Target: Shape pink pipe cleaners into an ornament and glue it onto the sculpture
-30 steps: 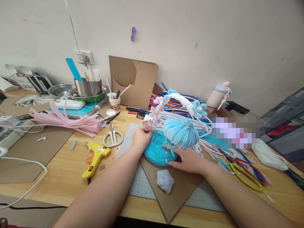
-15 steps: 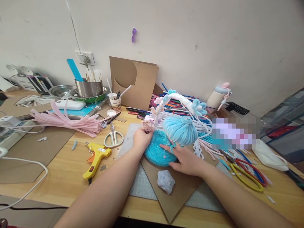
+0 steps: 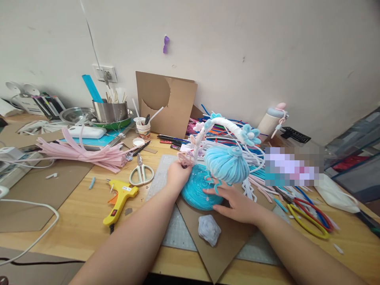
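A round blue base (image 3: 196,194) of coiled chenille stems sits on a cardboard sheet in front of me. From its back rises a white wrapped arch (image 3: 223,123) with blue and pink flowers. A pleated light-blue shade (image 3: 227,165) hangs over the base's right side, with curly strands beneath. My left hand (image 3: 178,174) is closed at the base's left edge, beside a pink flower (image 3: 185,159); its fingertips are mostly hidden. My right hand (image 3: 234,202) rests on the base's right side, fingers apart and partly under the shade. A pale grey fuzzy lump (image 3: 209,230) lies nearer me.
A yellow glue gun (image 3: 120,202) and white-handled scissors (image 3: 141,174) lie left. Pink chenille stems (image 3: 86,153) lie beyond them. Yellow-and-red-handled pliers (image 3: 311,221) are at right. Cut cardboard (image 3: 181,103) leans on the wall. A cutting mat (image 3: 178,233) lies underneath the cardboard sheet (image 3: 213,257).
The blue base, shade and arch have shifted slightly right and toward me, along with the cardboard sheet and grey lump. Both hands stay at the base.
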A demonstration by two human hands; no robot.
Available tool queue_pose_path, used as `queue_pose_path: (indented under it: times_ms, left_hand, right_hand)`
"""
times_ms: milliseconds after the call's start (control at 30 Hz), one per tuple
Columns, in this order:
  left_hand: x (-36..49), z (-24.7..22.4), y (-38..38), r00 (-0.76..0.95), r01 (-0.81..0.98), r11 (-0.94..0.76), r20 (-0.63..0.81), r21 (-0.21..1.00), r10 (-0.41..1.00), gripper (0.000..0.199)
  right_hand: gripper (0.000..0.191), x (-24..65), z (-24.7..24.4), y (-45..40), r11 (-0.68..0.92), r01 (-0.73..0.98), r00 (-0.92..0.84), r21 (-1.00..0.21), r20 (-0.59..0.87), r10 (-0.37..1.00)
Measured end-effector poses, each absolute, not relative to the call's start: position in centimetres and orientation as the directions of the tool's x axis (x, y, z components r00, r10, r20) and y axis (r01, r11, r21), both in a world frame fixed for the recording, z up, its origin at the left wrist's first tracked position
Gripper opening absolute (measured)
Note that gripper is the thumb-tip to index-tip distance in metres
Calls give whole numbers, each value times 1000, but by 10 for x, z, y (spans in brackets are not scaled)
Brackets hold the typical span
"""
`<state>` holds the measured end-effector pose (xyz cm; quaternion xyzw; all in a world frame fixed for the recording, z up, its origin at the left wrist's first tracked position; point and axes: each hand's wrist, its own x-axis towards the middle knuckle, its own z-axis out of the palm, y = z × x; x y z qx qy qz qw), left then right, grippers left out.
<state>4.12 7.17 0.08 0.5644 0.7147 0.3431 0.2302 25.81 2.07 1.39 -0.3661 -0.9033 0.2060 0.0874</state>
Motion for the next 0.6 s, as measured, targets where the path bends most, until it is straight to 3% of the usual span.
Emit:
queue_pose_path:
  times_ms: [267,600]
  left_hand:
    - [40,-5,74,-235,652,75,107,754,966,24]
    - [41,-3,72,-232,660,65,120,749,965,21]
  right_hand:
    - [50,262,9,24,615,597,-735,-514,-45,676]
    - [38,251,0,18,553,617,-657,-559,21,754]
